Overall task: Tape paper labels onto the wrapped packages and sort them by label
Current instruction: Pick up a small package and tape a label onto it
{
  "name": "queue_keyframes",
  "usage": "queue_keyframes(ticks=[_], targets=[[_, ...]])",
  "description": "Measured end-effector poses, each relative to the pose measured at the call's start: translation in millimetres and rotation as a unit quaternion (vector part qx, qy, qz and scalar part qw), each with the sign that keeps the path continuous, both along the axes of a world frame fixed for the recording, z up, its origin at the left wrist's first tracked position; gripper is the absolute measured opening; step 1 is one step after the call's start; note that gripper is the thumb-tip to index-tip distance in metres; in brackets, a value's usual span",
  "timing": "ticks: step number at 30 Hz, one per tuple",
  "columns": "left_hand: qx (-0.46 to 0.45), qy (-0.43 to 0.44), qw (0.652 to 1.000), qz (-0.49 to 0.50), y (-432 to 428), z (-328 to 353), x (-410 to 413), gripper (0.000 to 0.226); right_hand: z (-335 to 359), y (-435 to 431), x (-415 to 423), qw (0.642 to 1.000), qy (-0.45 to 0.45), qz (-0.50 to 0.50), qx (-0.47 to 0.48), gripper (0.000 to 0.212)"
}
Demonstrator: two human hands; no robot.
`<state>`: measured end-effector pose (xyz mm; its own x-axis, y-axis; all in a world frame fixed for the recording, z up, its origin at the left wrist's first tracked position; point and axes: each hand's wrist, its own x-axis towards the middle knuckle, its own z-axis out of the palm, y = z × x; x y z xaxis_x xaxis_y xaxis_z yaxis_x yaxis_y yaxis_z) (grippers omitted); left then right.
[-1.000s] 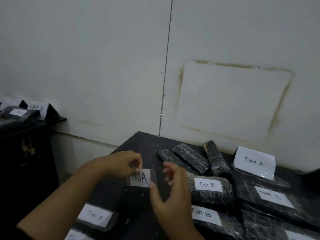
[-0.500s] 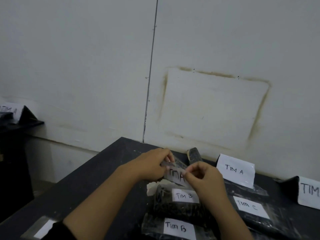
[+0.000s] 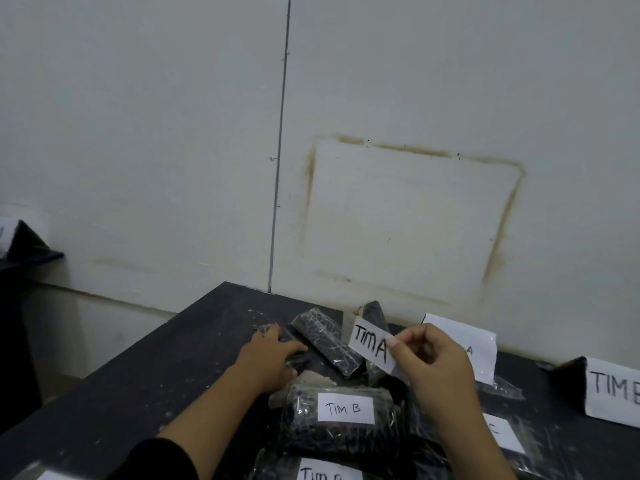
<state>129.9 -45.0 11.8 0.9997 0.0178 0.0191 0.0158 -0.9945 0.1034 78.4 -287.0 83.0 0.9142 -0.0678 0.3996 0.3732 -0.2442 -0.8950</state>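
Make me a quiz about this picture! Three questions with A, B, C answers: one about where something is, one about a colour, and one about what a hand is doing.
1. Where is the left hand?
A) on the wall
B) on an unlabelled package
C) on a chair

2. What colour is the table?
A) white
B) red
C) black

3. What is the right hand doing?
A) pinching the TIM A label
B) waving, empty
C) holding scissors

Answers:
1 B: its fingers lie over a wrapped package that has no paper on it.
2 C: the bare top is black with pale specks.
3 A: its thumb and fingers pinch the right end of the paper, which is held up in the air.
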Motion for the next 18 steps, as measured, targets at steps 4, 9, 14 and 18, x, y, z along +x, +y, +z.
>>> queue_keyframes(ticks=[4,9,14,18], targets=[[-0.003,-0.063,0.998,-0.003,-2.2,-2.6,0.3,0.049,0.1,1.0,-3.6,1.000,0.011,0.009,0.005,0.018],[-0.162,-0.236,0.957,0.042,9.6,3.5,-12.3,0.053,3.4,0.9,-5.5,0.999,0.029,0.018,0.020,0.015],[-0.561,-0.329,0.750,0.123,13.5,28.7,-30.5,0.038,4.4,0.8,-9.6,0.997,0.042,0.043,0.041,0.015],[-0.716,-0.311,0.619,0.087,-2.5,44.9,-55.6,0.015,6.2,3.9,-10.9,0.992,0.074,0.079,0.072,0.012]])
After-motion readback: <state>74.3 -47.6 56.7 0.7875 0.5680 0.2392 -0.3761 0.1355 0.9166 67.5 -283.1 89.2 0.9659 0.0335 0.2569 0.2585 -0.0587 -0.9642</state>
